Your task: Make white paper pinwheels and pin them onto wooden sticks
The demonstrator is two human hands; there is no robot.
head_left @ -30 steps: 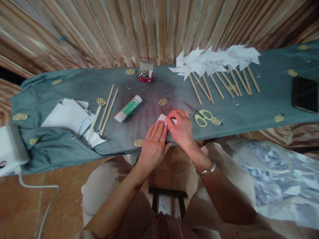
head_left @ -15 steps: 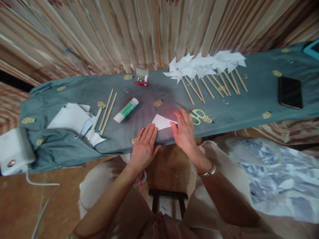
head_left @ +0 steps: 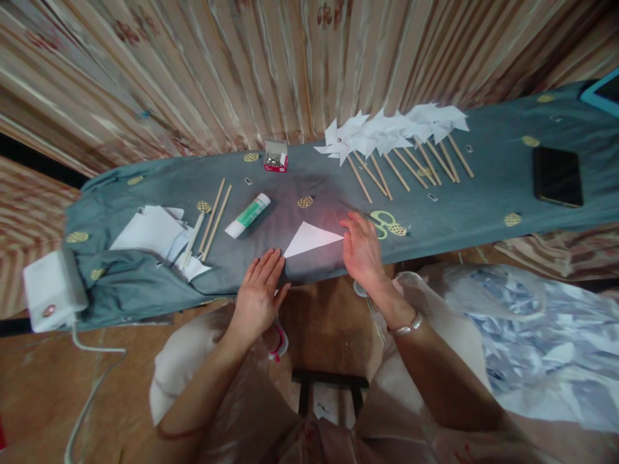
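Observation:
A folded white paper triangle (head_left: 312, 240) lies flat on the green cloth. At its left corner rests my left hand (head_left: 258, 293), open, fingers lying on the cloth. My right hand (head_left: 362, 251) is at the narrow right tip, its fingers bent and close together; whether they pinch the tip is hard to tell. Green-handled scissors (head_left: 384, 223) lie just beyond my right hand. A glue stick (head_left: 248, 216) lies left of the paper, with two wooden sticks (head_left: 216, 222) and white paper sheets (head_left: 147, 233) farther left.
Paper pinwheels (head_left: 396, 131) on sticks lie at the back right. A small red box (head_left: 275, 158) of metal pins stands behind. A black phone (head_left: 558, 176) is far right, a white device (head_left: 53, 290) far left.
My left hand has slid left off most of the paper, so more of the triangle shows. My right hand has shifted slightly right. The camera view has shifted a little.

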